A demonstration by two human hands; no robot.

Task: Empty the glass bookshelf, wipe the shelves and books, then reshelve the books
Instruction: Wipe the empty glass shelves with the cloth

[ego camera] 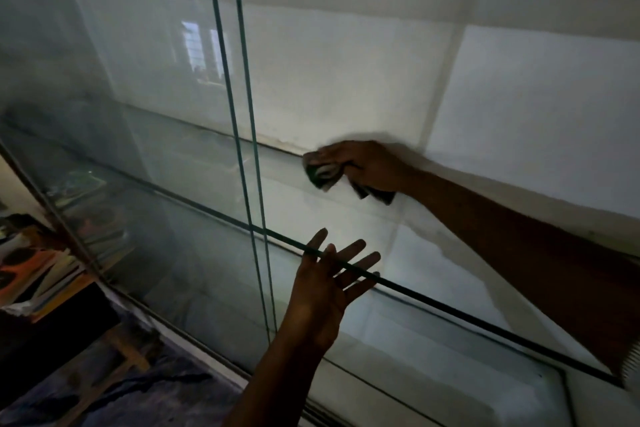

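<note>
From the head camera, the right grip [363, 163] is clenched round a dark cloth [323, 174] and presses it onto the back of the glass shelf [485, 326], right where the pane meets the pale wall [519, 97]. The left grip [325, 284] is released, with its fingers spread beneath the shelf's front edge. Whether it touches the underside I cannot tell. The shelf carries no books. The books [41, 274] lie stacked low at the left, outside the case and well apart from both grips.

I judge the pane to be stiff, slick and brittle, so I'd press lightly and steady it from below near the edge. The cloth is limp and light and can be bunched anywhere. The books look floppy, so they are best taken by the spine.
</note>
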